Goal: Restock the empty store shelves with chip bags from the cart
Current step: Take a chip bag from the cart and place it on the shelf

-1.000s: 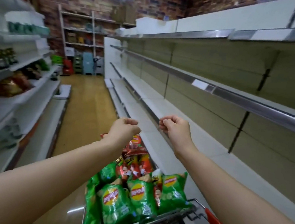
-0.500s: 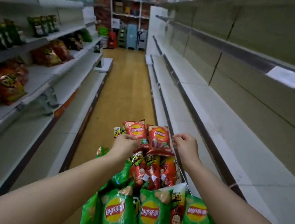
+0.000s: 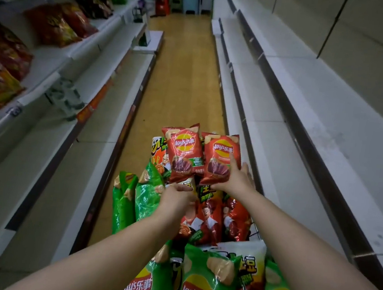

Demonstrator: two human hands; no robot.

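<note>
The right hand wraps its fingers round the right red bag, the left hand pinches the bottom of the left red bag, both bags point to 12 o'clock over the pile, and the empty shelf sits at 3 o'clock, nearest the right hand.
</note>
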